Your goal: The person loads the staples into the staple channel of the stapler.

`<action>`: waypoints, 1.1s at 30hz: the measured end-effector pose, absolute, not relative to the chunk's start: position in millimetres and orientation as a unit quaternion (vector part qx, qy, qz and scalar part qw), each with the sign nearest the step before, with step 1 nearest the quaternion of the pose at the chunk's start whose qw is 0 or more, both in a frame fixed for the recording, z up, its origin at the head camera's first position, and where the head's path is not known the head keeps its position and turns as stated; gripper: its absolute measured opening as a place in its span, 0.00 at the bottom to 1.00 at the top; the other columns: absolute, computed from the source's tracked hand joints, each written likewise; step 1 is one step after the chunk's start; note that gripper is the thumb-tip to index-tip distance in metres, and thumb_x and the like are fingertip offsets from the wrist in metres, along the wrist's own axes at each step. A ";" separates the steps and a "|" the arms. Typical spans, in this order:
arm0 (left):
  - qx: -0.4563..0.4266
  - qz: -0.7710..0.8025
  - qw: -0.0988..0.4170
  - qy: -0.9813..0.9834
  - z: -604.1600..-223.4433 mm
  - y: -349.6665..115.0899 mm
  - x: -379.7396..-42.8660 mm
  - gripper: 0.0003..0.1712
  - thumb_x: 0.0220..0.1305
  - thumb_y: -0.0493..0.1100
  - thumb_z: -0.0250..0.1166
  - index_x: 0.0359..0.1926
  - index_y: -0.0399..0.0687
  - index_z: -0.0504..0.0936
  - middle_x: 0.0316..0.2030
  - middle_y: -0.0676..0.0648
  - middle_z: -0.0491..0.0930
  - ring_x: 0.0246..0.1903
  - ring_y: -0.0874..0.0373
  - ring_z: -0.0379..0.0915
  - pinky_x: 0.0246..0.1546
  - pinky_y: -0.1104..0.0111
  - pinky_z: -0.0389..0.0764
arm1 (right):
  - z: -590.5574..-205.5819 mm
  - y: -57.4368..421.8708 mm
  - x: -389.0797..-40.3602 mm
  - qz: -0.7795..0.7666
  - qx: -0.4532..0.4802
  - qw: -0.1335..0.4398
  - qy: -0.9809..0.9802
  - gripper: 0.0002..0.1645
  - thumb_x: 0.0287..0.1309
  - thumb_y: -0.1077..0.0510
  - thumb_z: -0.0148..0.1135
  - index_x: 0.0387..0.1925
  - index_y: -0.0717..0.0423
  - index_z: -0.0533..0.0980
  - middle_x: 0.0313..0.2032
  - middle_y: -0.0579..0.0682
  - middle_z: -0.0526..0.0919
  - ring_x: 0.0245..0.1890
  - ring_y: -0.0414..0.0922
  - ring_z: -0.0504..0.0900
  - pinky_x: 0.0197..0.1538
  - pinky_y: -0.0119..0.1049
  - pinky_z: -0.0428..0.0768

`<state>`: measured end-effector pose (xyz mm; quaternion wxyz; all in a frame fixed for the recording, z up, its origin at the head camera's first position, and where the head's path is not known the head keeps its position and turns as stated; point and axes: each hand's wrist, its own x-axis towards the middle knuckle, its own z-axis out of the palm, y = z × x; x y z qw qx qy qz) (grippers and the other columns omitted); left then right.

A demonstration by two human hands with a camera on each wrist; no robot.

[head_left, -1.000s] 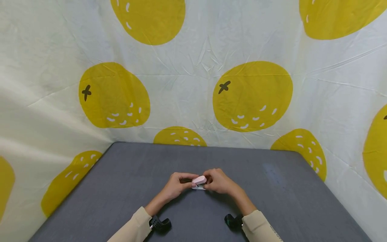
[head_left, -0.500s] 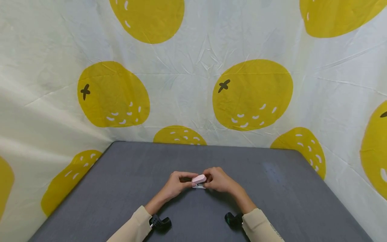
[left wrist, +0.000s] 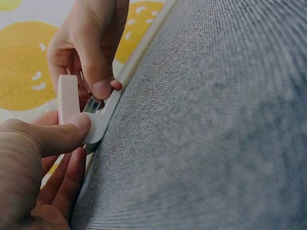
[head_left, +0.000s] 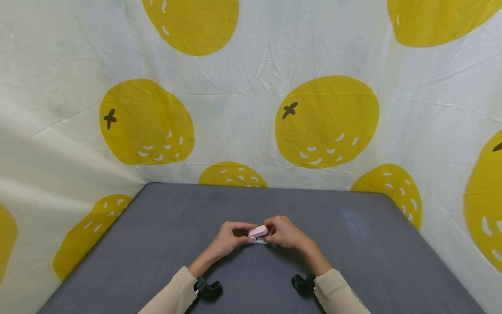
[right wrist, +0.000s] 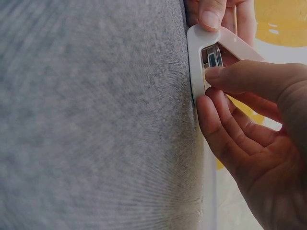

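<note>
A small stapler (head_left: pixel 258 231) with a pink top arm and white base stands on the grey table, its top arm swung up from the base. My left hand (head_left: pixel 228 237) grips it at the hinge end, thumb on the side of the joint in the left wrist view. From the other side, my right hand (head_left: pixel 285 233) pinches the metal staple magazine (right wrist: pixel 212 56) between thumb and fingers, between the raised pink arm (left wrist: pixel 68 96) and the white base (right wrist: pixel 195 57). The right fingertips partly hide the magazine's front end.
The dark grey tabletop (head_left: pixel 251 279) spreads around both hands. Behind and beside it hangs a white cloth (head_left: pixel 235 131) printed with large yellow fruit. Black wrist cameras sit by both cuffs.
Both hands keep their hold on the stapler and barely move. The head view tilts slightly; a little more of the base shows below the pink arm.
</note>
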<state>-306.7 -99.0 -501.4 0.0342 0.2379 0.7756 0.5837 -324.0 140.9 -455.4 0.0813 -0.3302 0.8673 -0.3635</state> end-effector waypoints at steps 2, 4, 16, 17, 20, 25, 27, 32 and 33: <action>0.236 0.583 0.036 0.776 -501.4 -98.9 -306.1 0.22 0.61 0.35 0.75 0.57 0.44 0.87 0.53 0.38 0.88 0.43 0.55 0.87 0.42 0.72 0.85 | -455.8 141.3 -323.8 -0.362 -0.331 0.079 0.868 0.08 0.56 0.66 0.73 0.38 0.59 0.85 0.27 0.46 0.87 0.22 0.32 0.78 0.29 0.28 0.79; 0.232 0.582 0.037 0.778 -500.8 -98.8 -305.2 0.22 0.61 0.35 0.75 0.57 0.45 0.88 0.53 0.39 0.88 0.44 0.55 0.87 0.42 0.72 0.84 | -456.4 141.7 -323.6 -0.360 -0.330 0.075 0.869 0.07 0.56 0.66 0.72 0.38 0.58 0.85 0.27 0.45 0.86 0.22 0.32 0.78 0.29 0.28 0.78; 0.229 0.582 0.040 0.779 -497.8 -97.6 -304.0 0.22 0.61 0.37 0.75 0.57 0.49 0.88 0.53 0.43 0.88 0.46 0.57 0.87 0.45 0.72 0.84 | -451.8 140.2 -321.9 -0.405 -0.278 0.112 0.864 0.20 0.71 0.43 0.63 0.41 0.55 0.86 0.29 0.50 0.86 0.25 0.40 0.81 0.30 0.32 0.80; 0.228 0.581 0.039 0.781 -497.6 -97.6 -304.1 0.22 0.61 0.37 0.75 0.57 0.49 0.88 0.53 0.43 0.88 0.47 0.57 0.87 0.45 0.73 0.84 | -451.8 140.1 -322.0 -0.411 -0.274 0.115 0.862 0.22 0.74 0.42 0.59 0.42 0.56 0.86 0.29 0.51 0.86 0.26 0.41 0.82 0.31 0.33 0.81; 0.224 0.577 0.042 0.784 -497.0 -96.7 -304.4 0.22 0.61 0.37 0.75 0.57 0.50 0.88 0.53 0.44 0.88 0.48 0.55 0.87 0.45 0.73 0.84 | -451.7 140.3 -322.8 -0.422 -0.272 0.113 0.858 0.24 0.77 0.45 0.55 0.43 0.59 0.85 0.30 0.54 0.86 0.28 0.44 0.83 0.31 0.33 0.82; 0.228 0.573 0.042 0.787 -496.7 -95.6 -304.9 0.22 0.61 0.36 0.75 0.57 0.49 0.88 0.53 0.44 0.88 0.46 0.58 0.87 0.45 0.73 0.84 | -452.7 142.5 -324.0 -0.423 -0.272 0.116 0.857 0.19 0.75 0.48 0.58 0.43 0.60 0.85 0.32 0.54 0.87 0.28 0.44 0.84 0.33 0.36 0.84; 0.229 0.571 0.040 0.788 -496.4 -95.5 -304.7 0.21 0.61 0.36 0.75 0.57 0.49 0.88 0.52 0.44 0.89 0.45 0.60 0.86 0.45 0.73 0.84 | -453.5 143.4 -324.5 -0.424 -0.272 0.123 0.855 0.19 0.75 0.49 0.58 0.43 0.60 0.85 0.33 0.55 0.87 0.29 0.44 0.85 0.34 0.39 0.85; 0.227 0.565 0.041 0.792 -497.1 -95.7 -304.2 0.21 0.61 0.38 0.75 0.56 0.51 0.89 0.52 0.45 0.89 0.45 0.61 0.86 0.44 0.73 0.84 | -455.7 144.3 -324.6 -0.432 -0.272 0.133 0.850 0.19 0.75 0.48 0.58 0.43 0.60 0.85 0.32 0.56 0.87 0.29 0.44 0.84 0.33 0.36 0.82; 0.227 0.562 0.041 0.794 -497.3 -95.5 -304.1 0.21 0.62 0.38 0.75 0.56 0.52 0.89 0.52 0.45 0.89 0.45 0.62 0.86 0.44 0.73 0.84 | -455.7 144.7 -324.3 -0.432 -0.273 0.133 0.849 0.19 0.75 0.48 0.58 0.42 0.60 0.85 0.31 0.56 0.86 0.28 0.43 0.84 0.32 0.35 0.82</action>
